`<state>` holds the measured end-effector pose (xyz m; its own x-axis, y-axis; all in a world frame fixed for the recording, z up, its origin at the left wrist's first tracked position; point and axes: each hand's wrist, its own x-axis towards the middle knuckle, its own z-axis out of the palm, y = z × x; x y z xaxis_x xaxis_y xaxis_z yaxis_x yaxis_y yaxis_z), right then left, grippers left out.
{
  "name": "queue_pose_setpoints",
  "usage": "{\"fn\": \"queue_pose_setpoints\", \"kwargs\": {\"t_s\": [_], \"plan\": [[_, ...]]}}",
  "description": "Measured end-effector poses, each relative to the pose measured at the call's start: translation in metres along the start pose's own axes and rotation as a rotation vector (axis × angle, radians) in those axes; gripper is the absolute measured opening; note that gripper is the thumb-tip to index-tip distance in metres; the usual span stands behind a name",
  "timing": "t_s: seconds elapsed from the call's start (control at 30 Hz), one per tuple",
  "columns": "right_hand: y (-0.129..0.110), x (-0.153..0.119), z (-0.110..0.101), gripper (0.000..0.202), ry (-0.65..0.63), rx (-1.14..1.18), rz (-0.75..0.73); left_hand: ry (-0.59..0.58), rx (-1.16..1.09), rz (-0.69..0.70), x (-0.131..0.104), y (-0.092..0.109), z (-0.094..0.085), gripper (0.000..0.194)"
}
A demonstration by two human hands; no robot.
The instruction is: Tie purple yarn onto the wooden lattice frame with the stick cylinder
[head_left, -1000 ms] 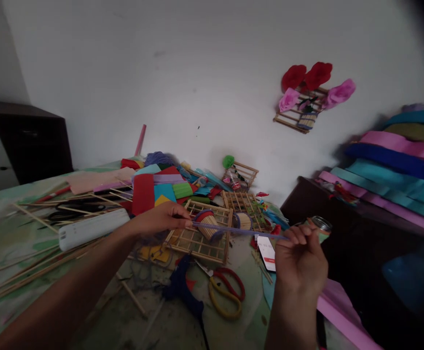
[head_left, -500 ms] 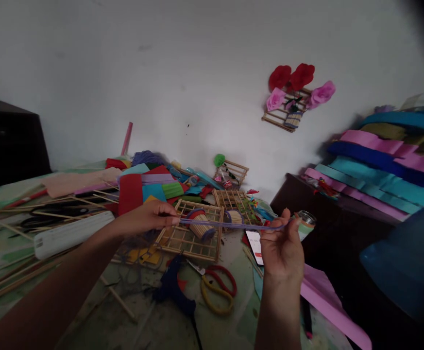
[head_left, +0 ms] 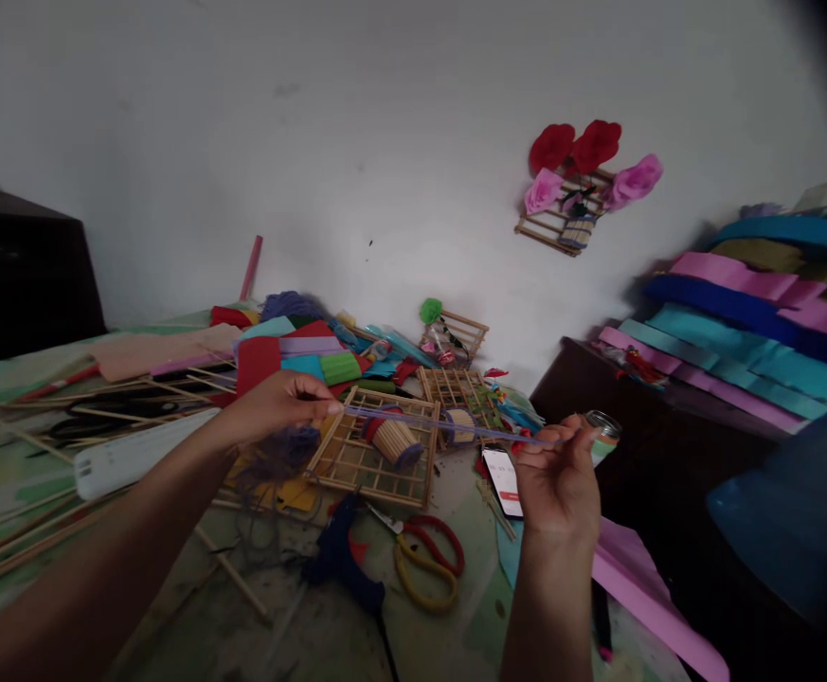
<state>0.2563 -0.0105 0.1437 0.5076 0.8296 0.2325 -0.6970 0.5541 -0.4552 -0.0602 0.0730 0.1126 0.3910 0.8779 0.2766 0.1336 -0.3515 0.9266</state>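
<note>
Purple yarn (head_left: 448, 422) is stretched between my two hands above the table. My left hand (head_left: 286, 405) pinches one end of it, fingertips pressed together. At the other end my right hand (head_left: 561, 474), palm turned up, grips the strands between thumb and fingers. Behind the yarn lies a wooden stick lattice (head_left: 356, 464) with a small stick basket (head_left: 393, 438) on it, banded in red and purple. Nearer to me are a blue glue gun (head_left: 346, 559) and scissors (head_left: 427, 564) with red and yellow handles. Loose purple strands (head_left: 260, 511) trail below my left hand.
A white power strip (head_left: 139, 455), thin sticks and coloured paper (head_left: 260, 365) crowd the left. By my right hand are a phone (head_left: 502, 483), a glass jar (head_left: 603, 431) and pink paper (head_left: 658, 606). Paper flowers (head_left: 594, 147) hang on the wall.
The yarn strands between my hands look more spread apart and slope down more to the right. My left hand has risen slightly; both hands keep their grip.
</note>
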Motion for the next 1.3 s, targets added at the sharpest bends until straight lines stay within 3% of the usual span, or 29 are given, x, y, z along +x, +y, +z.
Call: {"fn": "queue_pose_setpoints", "kwargs": {"t_s": [0.1,0.2,0.33,0.43,0.5,0.63,0.73,0.83,0.97,1.07,1.17,1.3], "plan": [[0.003,0.002,0.0,0.022,0.042,0.019,-0.025,0.027,-0.018,-0.038,0.001,0.0,-0.002,0.015],[0.004,0.003,0.0,0.03,0.051,0.024,0.001,-0.018,-0.031,-0.055,0.001,0.002,-0.005,0.016],[0.003,0.006,-0.002,0.025,0.065,0.007,0.014,-0.145,-0.036,-0.02,-0.002,0.007,-0.007,0.019],[0.002,0.009,-0.005,0.018,0.088,0.011,-0.016,-0.147,-0.052,-0.019,-0.003,0.01,-0.005,0.023],[0.005,0.01,-0.006,0.017,0.115,-0.011,-0.049,-0.079,-0.064,-0.024,-0.003,0.011,-0.004,0.024],[0.021,0.008,-0.007,0.017,0.043,-0.215,-0.163,0.214,-0.146,0.056,-0.001,0.011,-0.006,0.028],[0.039,0.008,-0.009,0.014,-0.169,-0.676,-0.17,0.423,-0.259,0.132,0.0,0.012,-0.013,0.028],[0.055,0.009,-0.013,0.016,-0.401,-1.219,-0.13,0.489,-0.261,0.158,-0.004,0.016,-0.018,0.023],[0.072,-0.002,-0.009,0.009,-0.449,-1.47,-0.222,0.341,0.031,0.161,-0.012,0.024,-0.009,0.023],[0.081,-0.025,0.004,0.028,-0.553,-1.53,-0.332,0.118,0.201,0.189,-0.018,0.031,0.012,0.025],[0.085,-0.05,0.019,0.031,-0.741,-1.274,-0.113,-0.067,0.303,0.246,-0.023,0.038,0.034,0.025],[0.087,-0.064,0.027,0.025,-0.808,-1.004,0.23,-0.139,0.35,0.269,-0.026,0.041,0.048,0.024]]}}
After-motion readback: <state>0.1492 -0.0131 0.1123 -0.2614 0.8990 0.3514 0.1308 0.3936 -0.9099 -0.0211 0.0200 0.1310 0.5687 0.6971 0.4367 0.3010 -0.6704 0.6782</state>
